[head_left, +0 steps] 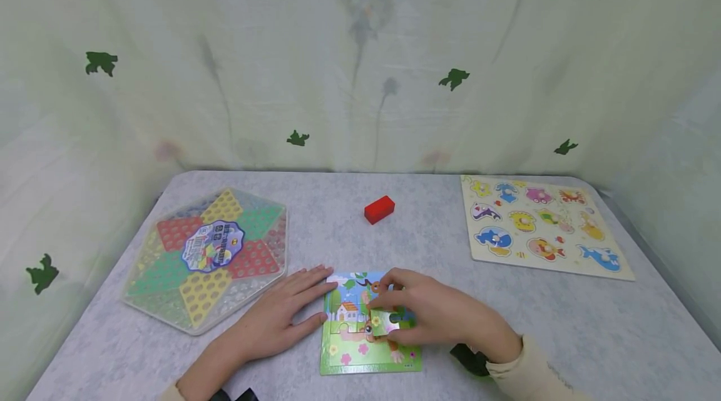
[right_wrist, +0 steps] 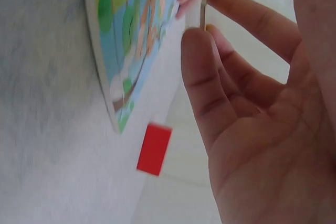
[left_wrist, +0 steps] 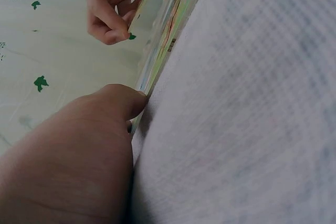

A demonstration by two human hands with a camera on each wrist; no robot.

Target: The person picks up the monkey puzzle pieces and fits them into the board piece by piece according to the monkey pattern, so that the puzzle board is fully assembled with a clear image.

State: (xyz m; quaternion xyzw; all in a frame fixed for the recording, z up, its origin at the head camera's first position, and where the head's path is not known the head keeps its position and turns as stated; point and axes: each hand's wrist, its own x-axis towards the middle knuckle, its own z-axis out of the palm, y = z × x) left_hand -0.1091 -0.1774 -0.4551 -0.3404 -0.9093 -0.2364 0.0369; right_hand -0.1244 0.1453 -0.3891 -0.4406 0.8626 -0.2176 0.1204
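Observation:
A jigsaw puzzle board (head_left: 352, 362) with a house, flowers and a cartoon animal lies flat at the near middle of the table. Above it, my right hand (head_left: 436, 307) pinches a green puzzle piece (head_left: 380, 324) between thumb and fingers. The right wrist view shows this puzzle piece (right_wrist: 203, 3) edge-on, held apart from the puzzle board (right_wrist: 106, 51). My left hand (head_left: 276, 316) rests on the table with fingers extended, its fingertips and thumb at the board's left edge. From the left wrist, the thumb of my left hand (left_wrist: 84, 145) appears against the board's edge.
A red block (head_left: 379, 209) lies beyond the puzzle board. To the left is a hexagonal Chinese checkers set (head_left: 259, 291) under clear plastic, close to my left hand. A wooden sea-animal peg puzzle (head_left: 524, 257) sits at the back right. A patterned curtain (head_left: 360, 76) encloses the table.

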